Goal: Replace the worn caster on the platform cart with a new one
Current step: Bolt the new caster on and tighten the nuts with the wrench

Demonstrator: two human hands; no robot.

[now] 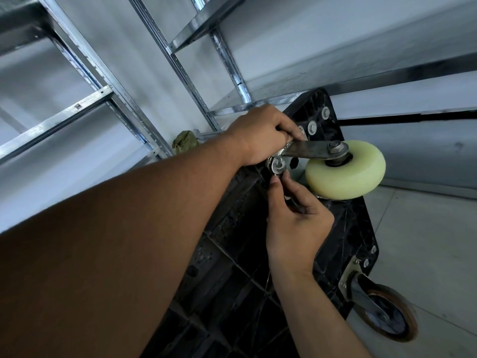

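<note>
The black platform cart (pixel 240 228) stands tipped on edge, its ribbed underside facing me. A caster with a pale yellow wheel (pixel 346 171) and grey metal fork (pixel 309 148) sits against the cart's upper corner. My left hand (pixel 260 135) grips the caster's mounting plate at the fork's base. Just below, my right hand (pixel 294 220) pinches a small metal fastener (pixel 277 166) at the plate's edge; whether it also holds a tool is hidden by the fingers. A second caster with a dark, brown-rimmed wheel (pixel 387 313) is bolted at the lower right corner.
Galvanised metal shelving (pixel 108 96) stands right behind the cart, with slotted uprights and shelf edges. A crumpled green bag (pixel 184 140) lies near the shelving's foot. Two bolts with washers (pixel 318 122) show on the cart's top corner. Light tiled floor (pixel 426 241) lies to the right.
</note>
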